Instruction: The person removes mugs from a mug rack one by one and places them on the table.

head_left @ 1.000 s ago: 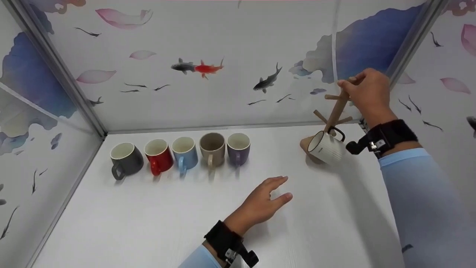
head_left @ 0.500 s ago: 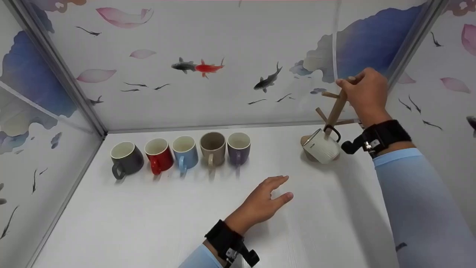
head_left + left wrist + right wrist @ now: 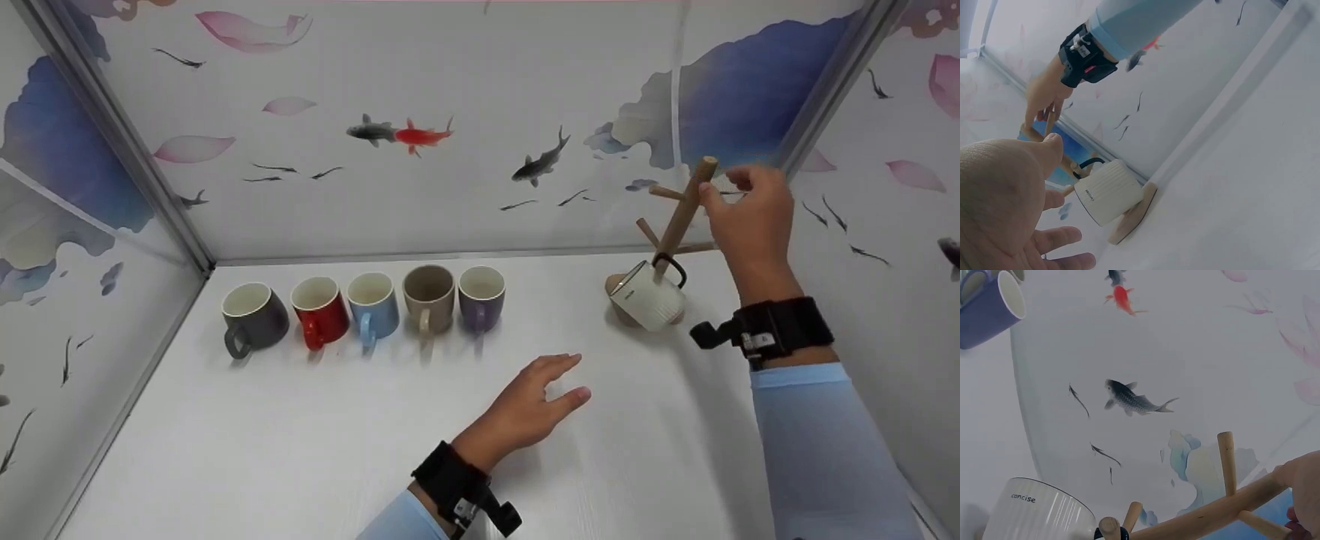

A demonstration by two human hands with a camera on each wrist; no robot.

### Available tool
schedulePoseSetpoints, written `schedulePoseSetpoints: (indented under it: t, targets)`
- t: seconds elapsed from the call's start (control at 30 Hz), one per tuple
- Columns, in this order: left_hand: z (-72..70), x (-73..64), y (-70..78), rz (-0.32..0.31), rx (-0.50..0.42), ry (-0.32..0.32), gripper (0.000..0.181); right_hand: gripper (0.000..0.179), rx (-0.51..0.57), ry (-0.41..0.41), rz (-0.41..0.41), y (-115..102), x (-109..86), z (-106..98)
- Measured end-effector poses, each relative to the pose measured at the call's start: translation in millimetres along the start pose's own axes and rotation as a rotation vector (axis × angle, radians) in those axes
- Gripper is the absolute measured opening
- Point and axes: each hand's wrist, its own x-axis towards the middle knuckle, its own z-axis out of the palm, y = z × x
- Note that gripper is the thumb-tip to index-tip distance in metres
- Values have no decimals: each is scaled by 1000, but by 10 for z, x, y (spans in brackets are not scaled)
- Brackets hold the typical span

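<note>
A wooden mug tree [image 3: 684,210] with several pegs stands at the back right. From one low peg hangs a white ribbed mug [image 3: 649,297] with a black handle, tilted, "concise" printed on it [image 3: 1023,498]. My right hand [image 3: 754,214] is beside the upper post, thumb tip at the post and fingers loosely bent around a peg, with a gap between thumb and index finger. Whether it touches the peg is unclear. My left hand [image 3: 525,405] hovers over the table's middle, holding nothing, fingers spread; in the left wrist view its palm [image 3: 1005,191] shows near the camera.
Along the back left stand a dark grey mug [image 3: 259,330], a red mug [image 3: 330,319], a light blue mug [image 3: 381,315], a taupe mug [image 3: 435,307] and a purple mug [image 3: 484,309]. Printed panels [image 3: 420,202] wall in the white table [image 3: 300,450].
My right hand has loosened from the top of the post and shifted down and right, baring the post's end. Earlier, the tree and its mug turned slightly leftward. My left hand stays put.
</note>
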Motion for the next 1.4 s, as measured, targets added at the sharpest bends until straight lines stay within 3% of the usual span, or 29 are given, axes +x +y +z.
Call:
schedulePoseSetpoints:
  t: [0.2, 0.33, 0.43, 0.6, 0.83, 0.97, 1.07, 1.23, 1.4]
  targets:
    - [-8, -1, 2, -3, -18, -5, 65, 38, -28, 206, -120, 132, -332, 18]
    - [-14, 0, 4, -3, -30, -11, 65, 29, -107, 235, -207, 291, -550, 113]
    - [-18, 6, 6, -3, -27, -8, 65, 28, -136, 164, -212, 449, -671, 196]
    - [-31, 16, 11, -4, -16, -3, 65, 30, -145, 1, -95, 722, -812, 304]
    - [-44, 11, 15, 11, -43, 26, 63, 37, -139, -162, 25, 958, -918, 416]
    - [-31, 15, 5, 25, -78, 52, 60, 62, -29, -281, 182, 1019, -933, 454]
    - [-11, 26, -9, 27, -94, 66, 59, 89, 50, -374, 249, 1059, -925, 485]
    - [23, 53, -33, 13, -106, 61, 58, 124, 55, -511, 265, 1120, -920, 579]
    - [76, 92, -17, -5, -108, 43, 58, 131, 58, -556, 260, 1193, -946, 679]
